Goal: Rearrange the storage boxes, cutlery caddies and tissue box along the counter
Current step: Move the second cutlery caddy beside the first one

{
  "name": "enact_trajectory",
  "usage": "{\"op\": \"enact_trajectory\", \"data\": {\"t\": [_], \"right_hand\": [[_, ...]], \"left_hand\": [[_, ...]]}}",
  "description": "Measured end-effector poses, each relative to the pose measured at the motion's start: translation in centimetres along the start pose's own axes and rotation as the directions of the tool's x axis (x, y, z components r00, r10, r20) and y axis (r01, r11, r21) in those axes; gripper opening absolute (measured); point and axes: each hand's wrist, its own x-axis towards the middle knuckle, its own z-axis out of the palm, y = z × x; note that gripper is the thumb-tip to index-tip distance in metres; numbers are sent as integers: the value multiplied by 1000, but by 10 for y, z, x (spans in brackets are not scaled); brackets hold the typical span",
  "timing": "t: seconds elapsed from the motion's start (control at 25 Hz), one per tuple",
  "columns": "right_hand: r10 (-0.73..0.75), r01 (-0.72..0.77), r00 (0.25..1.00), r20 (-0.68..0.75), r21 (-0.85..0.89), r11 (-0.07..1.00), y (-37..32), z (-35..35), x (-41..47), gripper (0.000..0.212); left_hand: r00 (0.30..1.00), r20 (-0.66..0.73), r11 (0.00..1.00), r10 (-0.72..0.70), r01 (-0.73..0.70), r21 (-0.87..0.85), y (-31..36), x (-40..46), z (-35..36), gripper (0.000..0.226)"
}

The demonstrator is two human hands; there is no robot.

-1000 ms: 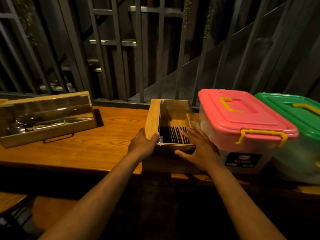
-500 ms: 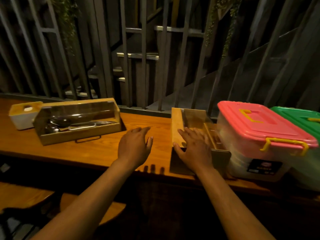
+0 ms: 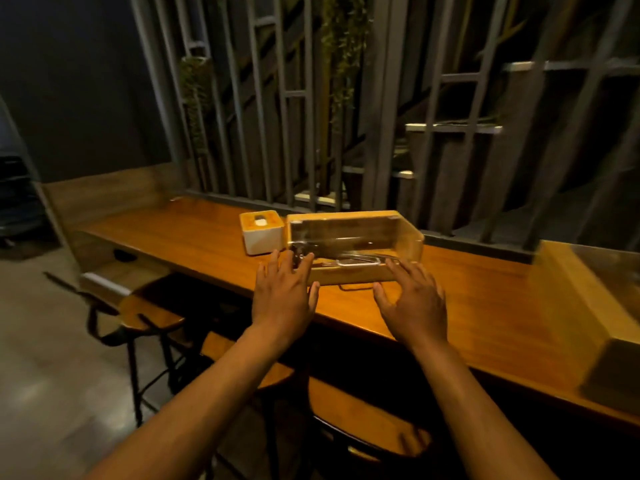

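Note:
A wooden cutlery caddy (image 3: 349, 275) with a clear lid lies lengthwise on the wooden counter (image 3: 485, 299), metal cutlery showing inside. A white tissue box (image 3: 260, 237) with a yellow top stands against its left end. My left hand (image 3: 284, 296) hovers open at the caddy's near left corner, fingertips at its edge. Just in front of the caddy's right part is my right hand (image 3: 414, 303), fingers spread and holding nothing. A second wooden caddy (image 3: 602, 306) shows blurred at the right edge. The pink and green storage boxes are out of view.
Wooden bar stools (image 3: 152, 313) stand under the counter's near edge. A grey slatted metal screen (image 3: 346, 98) with hanging plants runs along the counter's far side. The counter ends at a low wooden wall (image 3: 104, 192) on the left.
My view has swung left, away from the storage boxes. Both hands left the right-hand caddy and moved to the left caddy beside the tissue box.

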Motion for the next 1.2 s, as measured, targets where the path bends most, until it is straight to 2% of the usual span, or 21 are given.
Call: {"op": "enact_trajectory", "data": {"t": [0.12,0.24,0.52,0.68,0.8,0.92,1.0,1.08,1.2], "right_hand": [[22,-23,996,83,9,1000,-36,43,19,55],[-23,24,994,111,-9,1000,-56,81,47,56],[-10,10,967,255,0,1000,-100,174,134,69],[20,59,931,363,-205,977,-119,223,167,80],[-19,90,959,282,-239,967,-108,241,165,69],[-92,130,979,180,-216,968,-95,239,152,61],[-124,147,983,138,-174,974,-85,227,140,59],[-94,110,990,110,-157,981,-76,209,125,56],[24,-23,1000,7,-73,997,-59,188,104,51]], "left_hand": [[1000,3,999,-14,13,47,-49,20,-1,58],[999,25,998,-37,35,54,-82,48,10,60],[992,48,992,-115,117,-42,-136,114,55,58],[988,54,983,-145,150,-105,-161,147,76,53],[995,79,989,-69,78,-122,-167,168,95,51],[994,109,966,-14,42,-255,-167,198,118,49],[987,158,926,-39,96,-364,-162,214,126,49],[972,223,886,-67,161,-436,-157,228,139,53],[889,449,762,-84,348,-547,-150,235,152,61]]}}
